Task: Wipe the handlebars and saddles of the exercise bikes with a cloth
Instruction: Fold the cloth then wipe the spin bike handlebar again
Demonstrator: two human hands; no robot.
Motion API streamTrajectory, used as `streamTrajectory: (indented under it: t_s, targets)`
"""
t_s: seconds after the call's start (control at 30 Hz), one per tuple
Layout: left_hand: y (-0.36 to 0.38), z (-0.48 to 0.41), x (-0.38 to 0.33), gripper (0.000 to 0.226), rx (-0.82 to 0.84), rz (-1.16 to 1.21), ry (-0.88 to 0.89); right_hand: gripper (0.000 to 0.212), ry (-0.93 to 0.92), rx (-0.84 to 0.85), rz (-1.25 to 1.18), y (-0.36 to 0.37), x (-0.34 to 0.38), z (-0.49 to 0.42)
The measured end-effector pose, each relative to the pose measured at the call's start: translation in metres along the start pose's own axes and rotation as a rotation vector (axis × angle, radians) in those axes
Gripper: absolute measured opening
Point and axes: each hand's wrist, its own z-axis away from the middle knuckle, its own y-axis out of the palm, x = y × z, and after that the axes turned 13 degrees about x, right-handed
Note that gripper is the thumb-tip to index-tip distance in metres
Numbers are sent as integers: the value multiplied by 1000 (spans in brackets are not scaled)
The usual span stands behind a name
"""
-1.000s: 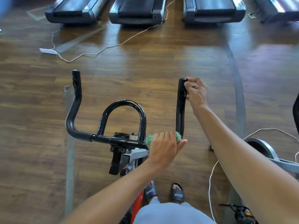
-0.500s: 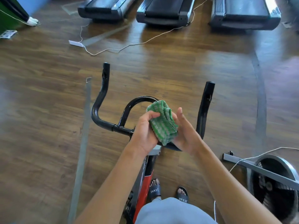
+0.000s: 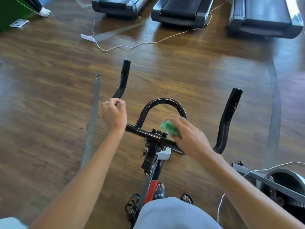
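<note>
Head view: right hand (image 3: 191, 139) (blurred) apparently clutches green cloth (image 3: 170, 128) against handlebar (image 3: 148, 133); left hand (image 3: 113, 114) curled, empty.

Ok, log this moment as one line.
right hand: holds green cloth on handlebar | left hand: grips left bend

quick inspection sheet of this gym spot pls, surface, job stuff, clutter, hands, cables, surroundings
surface: brown wood-look floor with grey tape strips.
job's things: black handlebars of a red-framed bike; green cloth on the crossbar; no saddle in view.
clutter: white card and a paper on the floor.
hands: left hand curled at the left bar, grip unclear; right hand, blurred, holds the cloth.
cables: white cord across the floor; another bottom right.
surroundings: three treadmills ahead; second bike's flywheel right.
</note>
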Motion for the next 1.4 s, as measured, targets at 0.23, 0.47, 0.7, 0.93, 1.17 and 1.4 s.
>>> streamTrajectory:
  t_s: [0.23,0.47,0.7,0.93,1.17,1.4]
  targets:
    - [21,-30,29,52,103,-199,-96,75,-191,-20,617,58,-44,18]
    - [33,-26,37,56,80,-341,-104,55,-145,-98,672,69,-30,13]
    - [35,-27,43,53,62,-302,-87,88,-265,-83,544,57,-58,42]
    - [35,-28,43,54,53,-281,-98,54,-183,1,184,40,19,-29]
    - [37,-28,45,54,28,-254,-90,59,-197,158,348,45,-3,-17]
    - [36,-28,46,53,2,-237,-75,55,-196,114,412,66,30,-58]
